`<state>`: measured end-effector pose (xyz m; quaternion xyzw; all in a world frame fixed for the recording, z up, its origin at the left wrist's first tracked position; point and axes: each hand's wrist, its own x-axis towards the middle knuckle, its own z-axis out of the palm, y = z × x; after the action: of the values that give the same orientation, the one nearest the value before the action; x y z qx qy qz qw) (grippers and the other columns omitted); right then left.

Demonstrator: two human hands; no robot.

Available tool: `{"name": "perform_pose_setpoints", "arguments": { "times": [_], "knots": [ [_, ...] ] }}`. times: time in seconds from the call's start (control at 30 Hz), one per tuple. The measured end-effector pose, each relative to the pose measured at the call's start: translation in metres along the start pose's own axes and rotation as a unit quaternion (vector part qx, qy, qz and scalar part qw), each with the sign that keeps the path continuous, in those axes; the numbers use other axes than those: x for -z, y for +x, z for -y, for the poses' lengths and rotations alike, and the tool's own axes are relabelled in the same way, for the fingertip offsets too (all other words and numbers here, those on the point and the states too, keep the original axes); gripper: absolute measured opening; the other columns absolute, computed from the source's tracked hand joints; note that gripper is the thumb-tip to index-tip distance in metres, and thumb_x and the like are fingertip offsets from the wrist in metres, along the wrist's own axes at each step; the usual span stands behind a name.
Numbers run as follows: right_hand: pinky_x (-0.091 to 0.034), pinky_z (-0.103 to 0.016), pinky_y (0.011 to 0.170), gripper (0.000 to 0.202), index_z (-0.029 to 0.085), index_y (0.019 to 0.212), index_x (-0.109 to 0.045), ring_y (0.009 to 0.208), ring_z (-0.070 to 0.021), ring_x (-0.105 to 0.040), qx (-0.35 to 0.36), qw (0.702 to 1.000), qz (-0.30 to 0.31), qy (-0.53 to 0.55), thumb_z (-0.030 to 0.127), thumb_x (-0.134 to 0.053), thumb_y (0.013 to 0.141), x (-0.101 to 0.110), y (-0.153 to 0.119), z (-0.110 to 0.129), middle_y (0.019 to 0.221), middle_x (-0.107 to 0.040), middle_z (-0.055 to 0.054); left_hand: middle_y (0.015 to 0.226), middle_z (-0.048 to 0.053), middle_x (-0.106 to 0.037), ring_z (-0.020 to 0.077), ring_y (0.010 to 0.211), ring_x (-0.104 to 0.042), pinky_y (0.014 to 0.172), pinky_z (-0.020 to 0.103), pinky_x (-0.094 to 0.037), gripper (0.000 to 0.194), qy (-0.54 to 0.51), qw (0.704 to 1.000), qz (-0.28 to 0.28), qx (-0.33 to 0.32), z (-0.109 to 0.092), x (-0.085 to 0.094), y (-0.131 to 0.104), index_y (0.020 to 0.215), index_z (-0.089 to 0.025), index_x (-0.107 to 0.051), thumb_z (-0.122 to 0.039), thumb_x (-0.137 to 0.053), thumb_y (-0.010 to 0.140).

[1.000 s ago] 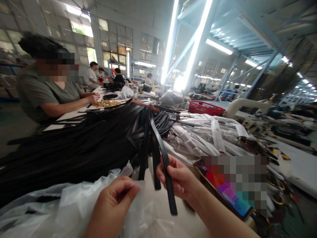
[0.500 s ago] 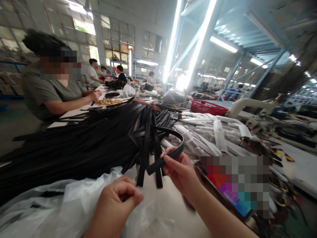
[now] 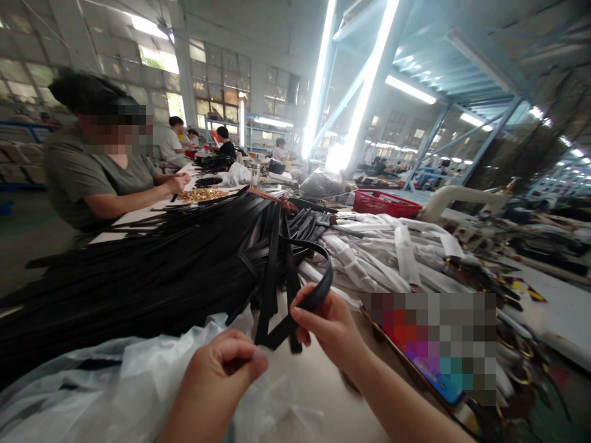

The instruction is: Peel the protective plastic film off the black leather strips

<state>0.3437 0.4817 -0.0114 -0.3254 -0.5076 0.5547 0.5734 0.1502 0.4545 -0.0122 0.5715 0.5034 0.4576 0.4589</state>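
Note:
My right hand (image 3: 318,314) pinches a black strap (image 3: 325,277) near its end, and the strap curves up and back toward the pile. Its free end points down-left, close to the fingertips of my left hand (image 3: 235,363). Those left fingers are pressed together on a bit of clear plastic bag (image 3: 277,394). A large heap of black straps (image 3: 152,264) lies to the left and ahead, with a few strap ends hanging toward me between my hands. More translucent plastic (image 3: 133,375) is bunched left of my left hand.
White-wrapped straps (image 3: 406,252) lie at the right, with a phone (image 3: 434,369) in front of them. A red basket (image 3: 385,202) stands behind. Across the table at left sits a person in a grey-green shirt (image 3: 101,178), near gold-coloured pieces (image 3: 201,195).
My right hand has moved slightly left and down, bringing the strap's end close to my left fingertips. My left hand has barely moved.

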Motion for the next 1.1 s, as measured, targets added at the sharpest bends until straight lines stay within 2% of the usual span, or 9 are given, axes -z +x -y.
{"name": "perform_pose_setpoints", "arguments": {
  "times": [0.1,0.2,0.53,0.8,0.97,1.1],
  "knots": [
    [-0.044,-0.016,0.039,0.030,0.017,0.085,-0.056,0.042,-0.0084,-0.055,0.016,0.999,-0.032,0.019,0.032,-0.080,0.076,0.000,-0.002,0.001,0.060,-0.062,0.003,0.062,0.001,-0.056,0.0164,0.061,-0.054,0.058,0.025,-0.041,0.013,0.012,1.000,0.024,0.005,0.000,0.001,0.001,0.052,-0.021,-0.073,-0.028,-0.074,0.064],
    [-0.043,-0.016,0.037,0.028,0.016,0.086,-0.057,0.041,-0.0086,-0.055,0.016,1.000,-0.016,0.008,0.031,-0.080,0.076,-0.001,-0.004,0.002,0.060,-0.062,0.002,0.065,0.002,-0.058,0.0174,0.064,-0.056,0.060,0.025,-0.042,0.012,0.032,0.998,0.049,0.012,0.004,0.004,0.004,0.055,-0.020,-0.074,-0.027,-0.074,0.065],
    [-0.043,-0.016,0.037,0.030,0.014,0.080,-0.057,0.040,-0.0088,-0.054,-0.004,0.999,0.018,-0.031,0.033,-0.080,0.074,-0.003,-0.005,0.005,0.052,-0.058,0.003,0.066,0.001,-0.055,0.0170,0.065,-0.054,0.062,0.026,-0.040,0.016,0.044,0.997,0.062,0.011,0.002,0.005,0.004,0.058,-0.020,-0.073,-0.030,-0.071,0.071],
    [-0.038,-0.014,0.034,0.030,0.015,0.080,-0.055,0.036,-0.0074,-0.051,-0.004,0.999,0.005,-0.038,0.031,-0.080,0.074,-0.005,-0.007,0.009,0.050,-0.055,0.005,0.069,0.002,-0.057,0.0200,0.070,-0.056,0.066,0.030,-0.039,0.020,0.060,0.995,0.070,0.029,-0.004,0.003,0.000,0.061,-0.019,-0.073,-0.035,-0.066,0.071],
    [-0.040,-0.015,0.037,0.030,0.015,0.082,-0.055,0.040,-0.0075,-0.052,-0.016,0.998,0.037,-0.052,0.033,-0.078,0.076,-0.009,-0.009,0.008,0.052,-0.055,0.005,0.072,0.001,-0.056,0.0192,0.072,-0.055,0.067,0.029,-0.039,0.015,0.065,0.994,0.082,0.025,-0.003,0.001,-0.001,0.067,-0.018,-0.074,-0.030,-0.066,0.072],
    [-0.044,-0.017,0.044,0.030,0.014,0.083,-0.057,0.045,-0.0072,-0.052,-0.031,0.995,0.076,-0.061,0.033,-0.079,0.076,-0.015,-0.012,0.004,0.058,-0.055,0.003,0.071,0.000,-0.053,0.0173,0.070,-0.053,0.065,0.028,-0.038,0.014,0.082,0.992,0.096,-0.008,0.000,0.000,-0.001,0.062,-0.018,-0.072,-0.025,-0.064,0.072]
  ]
}}
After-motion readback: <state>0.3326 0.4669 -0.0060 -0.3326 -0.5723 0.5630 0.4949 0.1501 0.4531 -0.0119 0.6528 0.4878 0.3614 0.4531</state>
